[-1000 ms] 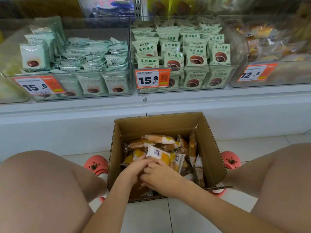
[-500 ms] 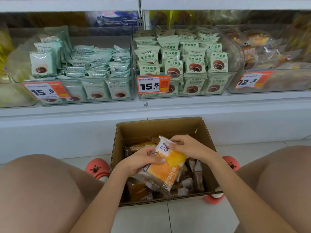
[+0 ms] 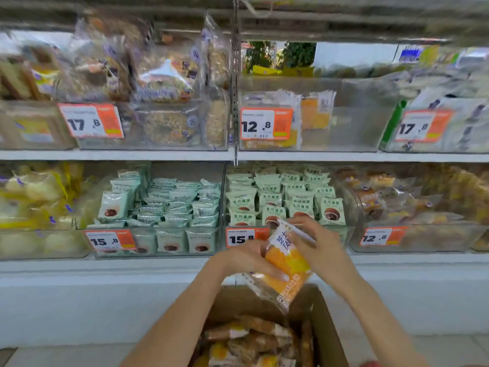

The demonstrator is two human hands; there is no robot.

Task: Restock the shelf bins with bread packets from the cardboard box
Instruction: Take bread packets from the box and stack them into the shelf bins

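Note:
Both hands hold one orange-and-clear bread packet (image 3: 287,268) above the cardboard box (image 3: 326,337), in front of the lower shelf. My left hand (image 3: 244,259) grips its left side, fingers across the front. My right hand (image 3: 316,243) pinches its white top edge. Several more bread packets (image 3: 246,340) lie in the box below. On the upper shelf a clear bin (image 3: 344,123) with a 12.8 price tag holds a few matching orange packets (image 3: 315,112) at its left; the rest of it looks bare.
Lower-shelf bins hold pale green packets (image 3: 285,200), tagged 15.8, just behind my hands. Other clear bins of bread fill both shelves left and right. A vertical shelf post (image 3: 235,83) divides the upper bins. White shelf base (image 3: 105,295) stands behind the box.
The packet has risen out of the box to the level of the lower shelf, still in both hands. My view has tilted up, and the upper shelf now shows.

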